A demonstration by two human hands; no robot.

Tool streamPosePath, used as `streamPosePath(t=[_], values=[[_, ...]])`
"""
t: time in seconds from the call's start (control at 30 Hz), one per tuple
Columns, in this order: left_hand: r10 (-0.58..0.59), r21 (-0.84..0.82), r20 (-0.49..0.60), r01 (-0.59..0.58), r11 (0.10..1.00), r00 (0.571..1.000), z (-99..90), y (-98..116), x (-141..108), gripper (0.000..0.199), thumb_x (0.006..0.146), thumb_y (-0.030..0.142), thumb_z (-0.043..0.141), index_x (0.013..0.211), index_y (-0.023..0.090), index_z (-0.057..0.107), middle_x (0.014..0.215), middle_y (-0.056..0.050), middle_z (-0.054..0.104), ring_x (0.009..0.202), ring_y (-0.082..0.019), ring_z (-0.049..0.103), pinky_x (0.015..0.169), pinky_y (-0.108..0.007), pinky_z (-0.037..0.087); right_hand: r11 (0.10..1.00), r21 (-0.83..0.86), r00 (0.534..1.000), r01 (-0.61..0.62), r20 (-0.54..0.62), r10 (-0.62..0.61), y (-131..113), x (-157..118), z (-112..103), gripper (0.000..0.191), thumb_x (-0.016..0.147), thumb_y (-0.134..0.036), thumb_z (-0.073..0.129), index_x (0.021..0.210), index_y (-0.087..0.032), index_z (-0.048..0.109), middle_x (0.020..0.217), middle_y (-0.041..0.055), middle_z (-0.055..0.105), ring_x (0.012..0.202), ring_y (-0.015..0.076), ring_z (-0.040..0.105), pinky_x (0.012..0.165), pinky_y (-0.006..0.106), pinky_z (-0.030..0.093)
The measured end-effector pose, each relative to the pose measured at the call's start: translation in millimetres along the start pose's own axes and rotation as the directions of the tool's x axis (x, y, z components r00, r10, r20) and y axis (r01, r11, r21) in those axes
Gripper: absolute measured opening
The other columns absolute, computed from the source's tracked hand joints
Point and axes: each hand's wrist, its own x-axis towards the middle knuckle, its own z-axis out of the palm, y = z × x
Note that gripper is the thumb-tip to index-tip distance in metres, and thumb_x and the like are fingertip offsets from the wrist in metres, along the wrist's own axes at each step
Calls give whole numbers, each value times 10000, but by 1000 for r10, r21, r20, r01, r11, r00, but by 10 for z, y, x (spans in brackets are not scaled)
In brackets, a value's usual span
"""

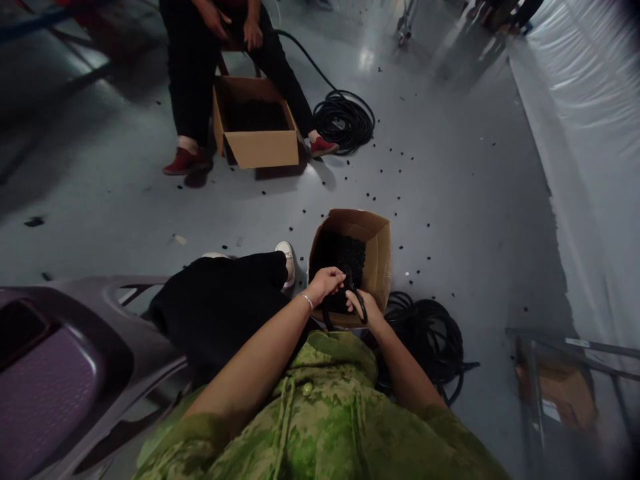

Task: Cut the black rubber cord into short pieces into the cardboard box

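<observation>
Over an open cardboard box (379, 257), my two hands work close together. My right hand (369, 310) is closed on black-handled scissors (362, 308), whose blades point up and away toward my left fingertips. My left hand (326, 285), with a bracelet at the wrist, pinches a black hose (327, 317) that rises over the box's near edge; the pinched end is too dark to make out. Inside the box lies a heap of small black pieces (350, 252). A coil of black hose (425, 333) rests on the floor right of the box.
Across from me sits a person with a second cardboard box (263, 148) between the feet and another hose coil (345, 120) alongside. Small black bits dot the grey floor (465, 220). A purple-and-grey chair (55, 393) stands at left, a metal-framed rack (537, 393) at right.
</observation>
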Motion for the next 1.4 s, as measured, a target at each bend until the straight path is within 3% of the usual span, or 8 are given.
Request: streamPosePath(t=[0.27,0.47,0.67,0.9,1.23,1.4], values=[[-14,33,27,13,999,1000,-40,-23,56,258,822,176,713,624,148,551,519,40,550,401,-41,406,423,-171,290,991,-130,999,-31,-28,28,44,-64,-16,557,818,-706,570,659,-175,627,494,-5,579,383,103,528,415,204,399],[-115,-58,15,116,992,993,-7,-17,57,261,873,154,656,637,140,545,550,31,561,405,-43,412,436,-184,326,984,-174,994,-29,-107,10,44,-151,47,573,804,-720,573,591,-189,604,457,5,570,347,113,524,389,214,396],[-267,-104,-47,261,960,963,6,-8,48,260,922,164,602,675,150,522,546,33,548,413,-59,447,476,-200,378,985,-142,984,-97,-165,73,19,-110,149,578,785,-719,620,558,-188,591,446,15,586,345,121,543,373,212,403],[-247,-83,-158,237,968,956,-11,-54,73,254,876,142,643,649,149,529,538,34,539,430,-55,421,466,-196,321,979,-133,977,-157,-166,134,12,-127,220,543,768,-676,673,525,-204,558,423,7,567,337,131,546,340,213,383],[-294,-17,-103,294,956,950,13,-63,85,272,895,137,620,644,148,518,530,31,533,409,-55,405,463,-203,328,974,-48,957,-219,-207,205,26,-175,289,512,760,-650,692,548,-195,590,406,-10,541,320,115,507,341,212,368],[-276,-96,-92,268,959,957,20,-14,58,267,946,134,539,682,155,507,543,38,528,408,-56,418,466,-198,354,959,10,943,-283,-178,280,118,-131,326,524,743,-634,719,520,-179,585,403,-6,535,315,100,485,332,203,360]])
